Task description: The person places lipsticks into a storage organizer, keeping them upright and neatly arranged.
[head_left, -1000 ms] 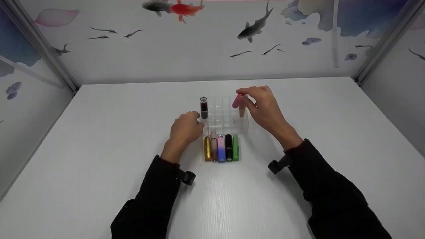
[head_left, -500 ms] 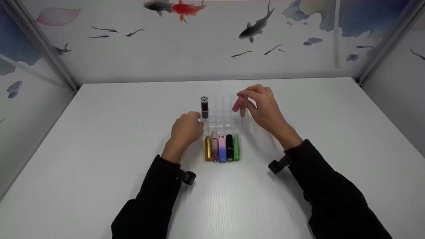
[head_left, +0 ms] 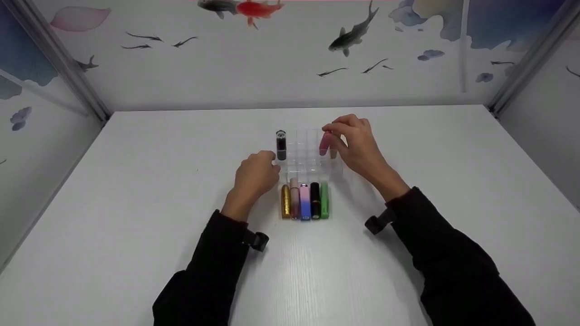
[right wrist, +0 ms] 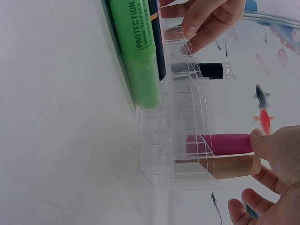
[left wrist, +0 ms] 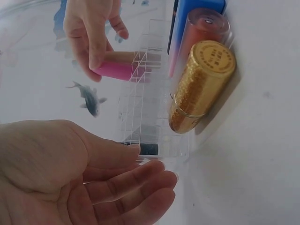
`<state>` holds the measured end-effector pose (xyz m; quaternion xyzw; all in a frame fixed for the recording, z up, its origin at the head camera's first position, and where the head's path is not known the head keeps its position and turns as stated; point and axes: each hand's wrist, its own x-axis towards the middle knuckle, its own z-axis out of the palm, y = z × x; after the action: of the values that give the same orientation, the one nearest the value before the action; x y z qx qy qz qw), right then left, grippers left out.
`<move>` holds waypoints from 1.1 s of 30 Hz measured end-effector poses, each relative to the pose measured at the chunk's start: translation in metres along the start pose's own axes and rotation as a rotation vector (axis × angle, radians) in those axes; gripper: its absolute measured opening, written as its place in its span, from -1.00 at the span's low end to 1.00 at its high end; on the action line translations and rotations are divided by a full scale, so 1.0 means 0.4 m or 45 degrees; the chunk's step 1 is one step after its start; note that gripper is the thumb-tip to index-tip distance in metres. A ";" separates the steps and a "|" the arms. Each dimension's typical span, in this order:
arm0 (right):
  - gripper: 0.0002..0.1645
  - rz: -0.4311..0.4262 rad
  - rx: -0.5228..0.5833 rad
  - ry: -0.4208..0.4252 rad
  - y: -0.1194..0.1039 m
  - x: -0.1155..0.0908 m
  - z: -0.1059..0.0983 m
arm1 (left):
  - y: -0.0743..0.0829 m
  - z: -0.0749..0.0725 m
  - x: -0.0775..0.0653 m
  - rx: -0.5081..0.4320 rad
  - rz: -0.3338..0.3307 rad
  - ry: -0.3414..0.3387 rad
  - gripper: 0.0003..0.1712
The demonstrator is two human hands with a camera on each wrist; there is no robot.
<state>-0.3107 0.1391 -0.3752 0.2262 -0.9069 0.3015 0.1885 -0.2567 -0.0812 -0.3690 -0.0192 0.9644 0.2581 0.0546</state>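
A clear, divided lipstick organizer stands on the white table. My left hand grips its left side, thumb near a dark lip-gloss tube standing in a back corner slot. With thumb and fingertips my right hand pinches the top of a magenta lipstick, upright, its lower end inside a back slot on the right. Beside it stands a tan tube, partly hidden by the right hand in the head view.
At the organizer's front lie a gold lipstick, a pinkish-brown gloss tube, a pink-and-blue tube, a black lipstick and a green lip balm. Walls painted with fish surround the table.
My right hand has lowered the magenta lipstick into the slot and turned it from slanted to nearly upright. The left hand has kept its grip on the organizer.
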 end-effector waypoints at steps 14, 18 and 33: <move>-0.74 0.046 -0.024 -0.043 0.004 0.002 0.008 | 0.006 0.001 0.001 0.027 0.015 0.018 -0.58; -0.70 0.078 -0.031 -0.066 0.004 0.002 0.012 | 0.006 0.002 0.001 0.029 -0.003 0.010 -0.58; -0.60 0.027 -0.025 -0.043 -0.040 -0.001 -0.034 | 0.001 0.000 0.005 0.024 -0.028 -0.019 -0.58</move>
<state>-0.2992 0.1366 -0.3578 0.2196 -0.9152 0.2907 0.1722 -0.2587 -0.0809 -0.3692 -0.0273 0.9661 0.2484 0.0648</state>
